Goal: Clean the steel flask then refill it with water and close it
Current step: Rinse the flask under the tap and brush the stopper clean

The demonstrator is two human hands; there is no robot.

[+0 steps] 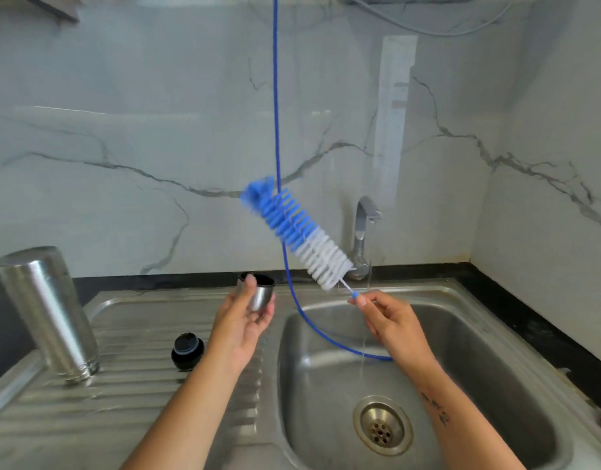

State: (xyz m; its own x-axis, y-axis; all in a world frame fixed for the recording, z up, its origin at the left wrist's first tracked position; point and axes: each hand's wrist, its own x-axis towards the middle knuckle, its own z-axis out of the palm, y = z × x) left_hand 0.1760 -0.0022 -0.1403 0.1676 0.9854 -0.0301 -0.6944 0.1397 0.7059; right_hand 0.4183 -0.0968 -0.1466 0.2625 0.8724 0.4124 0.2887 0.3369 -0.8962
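Steel flask (46,315), inverted and leaning slightly, stands mouth-down on the ribbed drainboard (129,412) at the left of the sink, well apart from both hands. Its black stopper (187,351) lies on the drainboard between the flask and the left forearm, touching neither. The steel cup lid (258,291), black inside, is held in the left hand (239,325): the fingers curl around its steel wall from below and behind, with the thumb (248,288) lying against the near side, and the open end tilts up and away from the camera. The right hand (390,322) pinches the thin end of the bottle brush (297,234) between thumb and fingertips (360,301); the remaining fingers are loosely curled. The brush slants upward to the left from that pinch, white bristles nearest the hand, blue bristles further up, and the blue tip is blurred. The bristles touch neither the cup lid nor the flask; they hang above and just right of the lid. A thin stream of water (368,283) falls from the tap (362,232) into the sink basin (496,368), just behind the right hand. A blue cord (275,96) hangs from above, passes behind the brush and curves into the basin. The drain (382,425) lies near the bottom of the basin.
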